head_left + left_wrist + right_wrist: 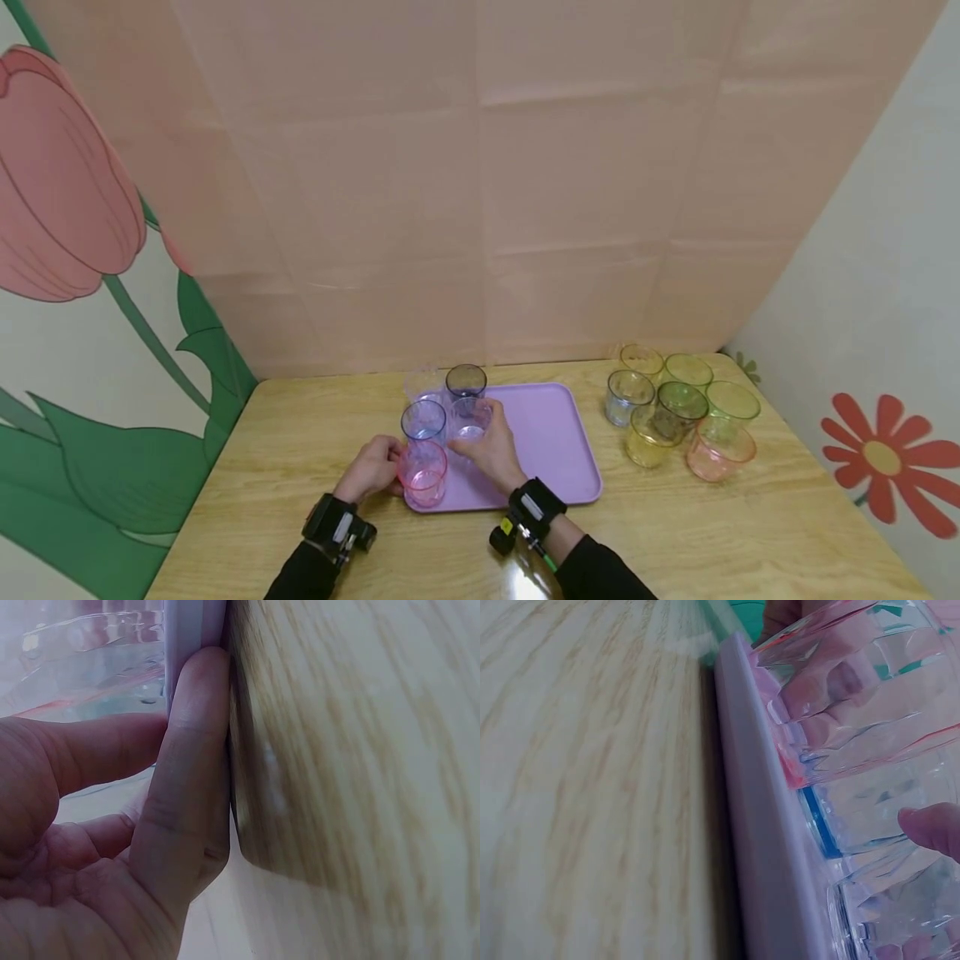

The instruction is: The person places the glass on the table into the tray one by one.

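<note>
My right hand (491, 446) grips a clear glass (470, 419) over the lavender tray (551, 442), thumb on the near side and fingers round the far right. In the right wrist view, its thumb shows beside the clear glass (907, 907). My left hand (377, 468) is at the tray's front left edge, beside a pink glass (423, 477); the left wrist view has a straight finger (195, 727) against the tray rim (196, 622). Behind the pink glass stands a blue-rimmed glass (424, 422). Farther back are another clear glass (422, 385) and a dark grey glass (466, 381).
To the right of the tray, several tinted glasses cluster on the wooden table (660, 533), among them a green one (682, 402), a yellow one (647, 450) and a pink one (722, 454). A beige covered wall (480, 208) rises along the table's back edge.
</note>
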`<state>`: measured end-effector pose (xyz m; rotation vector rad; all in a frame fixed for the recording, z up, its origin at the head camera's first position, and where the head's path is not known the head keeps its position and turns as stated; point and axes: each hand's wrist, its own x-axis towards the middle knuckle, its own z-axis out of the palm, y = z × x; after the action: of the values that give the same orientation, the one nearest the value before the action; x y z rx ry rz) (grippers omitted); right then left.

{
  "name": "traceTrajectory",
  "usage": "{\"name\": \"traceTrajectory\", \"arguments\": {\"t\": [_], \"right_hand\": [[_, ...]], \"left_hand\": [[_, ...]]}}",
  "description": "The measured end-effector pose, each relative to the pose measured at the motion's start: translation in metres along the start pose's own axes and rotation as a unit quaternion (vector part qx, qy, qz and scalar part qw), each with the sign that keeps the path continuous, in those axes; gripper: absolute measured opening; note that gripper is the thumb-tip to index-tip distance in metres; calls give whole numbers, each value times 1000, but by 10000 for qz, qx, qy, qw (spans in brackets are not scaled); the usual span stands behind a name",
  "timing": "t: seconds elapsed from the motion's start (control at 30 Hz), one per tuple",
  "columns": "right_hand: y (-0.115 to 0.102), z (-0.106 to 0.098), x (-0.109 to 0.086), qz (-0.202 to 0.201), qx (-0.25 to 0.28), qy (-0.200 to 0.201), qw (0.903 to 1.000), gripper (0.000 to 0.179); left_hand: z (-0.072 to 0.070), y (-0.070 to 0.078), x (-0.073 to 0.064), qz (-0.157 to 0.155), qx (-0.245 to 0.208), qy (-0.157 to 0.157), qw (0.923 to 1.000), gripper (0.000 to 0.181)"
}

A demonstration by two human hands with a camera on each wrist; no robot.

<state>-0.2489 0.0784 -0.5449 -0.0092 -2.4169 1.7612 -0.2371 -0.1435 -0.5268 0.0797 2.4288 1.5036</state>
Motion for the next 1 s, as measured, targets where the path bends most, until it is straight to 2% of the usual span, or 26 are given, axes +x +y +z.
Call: {"name": "traceTrajectory", "arguments": {"t": [0.27,0.57,0.7,0.87,1.0], "right_hand": [[0,2,1,-156,-245,124,9995,94],[-1,3,0,36,-172,85,9998,97],[0,2,-2,-31,-142,31,9999,98],[3,-4,-4,-194,-140,-82,9997,98],[2,-14,-7,-165,-171,-218,9995,97]], "left_hand": [[0,1,0,-63,49,-4,10000,24],[0,0,1,-78,71,-15,9999,25],[0,1,0,-112,82,-5,9999,26],[0,1,1,-88,72,-16,9999,26],[0,2,0,-91,-1,-14,10000,27]]}}
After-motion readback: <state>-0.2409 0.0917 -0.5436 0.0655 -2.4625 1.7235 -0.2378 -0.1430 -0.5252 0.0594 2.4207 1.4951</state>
